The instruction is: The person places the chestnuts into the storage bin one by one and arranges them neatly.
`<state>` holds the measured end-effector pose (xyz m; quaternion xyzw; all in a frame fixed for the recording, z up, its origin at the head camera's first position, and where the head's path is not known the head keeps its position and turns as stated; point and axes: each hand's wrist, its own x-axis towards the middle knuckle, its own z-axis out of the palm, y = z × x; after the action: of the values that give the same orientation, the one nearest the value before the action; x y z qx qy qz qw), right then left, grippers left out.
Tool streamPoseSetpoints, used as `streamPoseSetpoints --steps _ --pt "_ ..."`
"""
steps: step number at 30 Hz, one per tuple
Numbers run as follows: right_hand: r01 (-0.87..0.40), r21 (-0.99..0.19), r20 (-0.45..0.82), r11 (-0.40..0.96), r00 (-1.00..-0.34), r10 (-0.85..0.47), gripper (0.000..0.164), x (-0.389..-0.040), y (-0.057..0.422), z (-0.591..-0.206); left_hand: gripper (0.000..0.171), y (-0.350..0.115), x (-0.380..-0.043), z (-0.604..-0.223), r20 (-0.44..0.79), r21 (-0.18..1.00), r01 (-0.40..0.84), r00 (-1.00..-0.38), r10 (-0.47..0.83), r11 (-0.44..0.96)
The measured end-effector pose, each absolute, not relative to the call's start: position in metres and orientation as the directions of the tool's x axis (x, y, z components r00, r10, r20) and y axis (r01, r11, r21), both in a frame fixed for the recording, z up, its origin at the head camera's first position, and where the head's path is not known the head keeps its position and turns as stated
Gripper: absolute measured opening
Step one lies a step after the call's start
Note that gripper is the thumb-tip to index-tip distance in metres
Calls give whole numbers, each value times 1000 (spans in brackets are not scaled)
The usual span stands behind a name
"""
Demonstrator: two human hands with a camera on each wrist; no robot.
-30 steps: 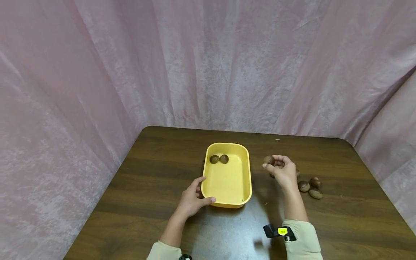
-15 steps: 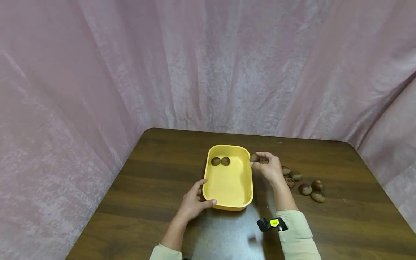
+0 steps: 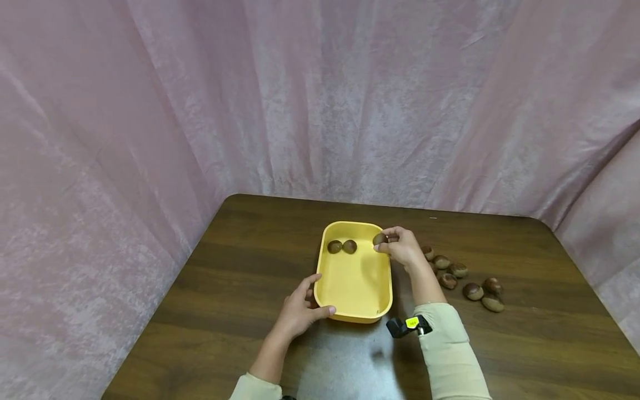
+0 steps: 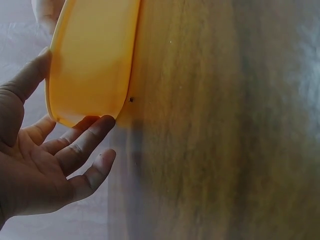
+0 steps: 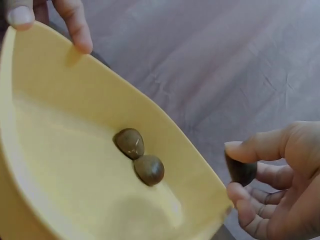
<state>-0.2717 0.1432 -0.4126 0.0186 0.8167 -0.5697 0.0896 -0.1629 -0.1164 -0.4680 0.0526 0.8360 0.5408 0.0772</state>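
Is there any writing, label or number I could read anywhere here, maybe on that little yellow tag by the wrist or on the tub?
Small yellow tag on the black clip at the right wrist: it bears dark marks, too small and blurred to read.
Yellow plastic tub: no text shows.
Brown chestnut pinched in the right hand: no text.
Dark wooden table and pink curtain: no text.

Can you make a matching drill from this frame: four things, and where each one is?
Things:
1. right hand
2. left hand
3. two nuts
4. loose nuts

Places:
A. lying in the tray
B. on the table, right of the tray
C. pinching a nut over the tray's rim
D. gripping the tray's near corner

Pairs: 1-C, 2-D, 3-A, 4-B
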Motion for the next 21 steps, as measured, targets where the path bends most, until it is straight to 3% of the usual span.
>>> streamPoseSetpoints --steps 21 --pt "161 -909 -267 383 -934 -240 45 -294 103 -430 79 -118 -159 -472 -62 940 10 -978 198 342"
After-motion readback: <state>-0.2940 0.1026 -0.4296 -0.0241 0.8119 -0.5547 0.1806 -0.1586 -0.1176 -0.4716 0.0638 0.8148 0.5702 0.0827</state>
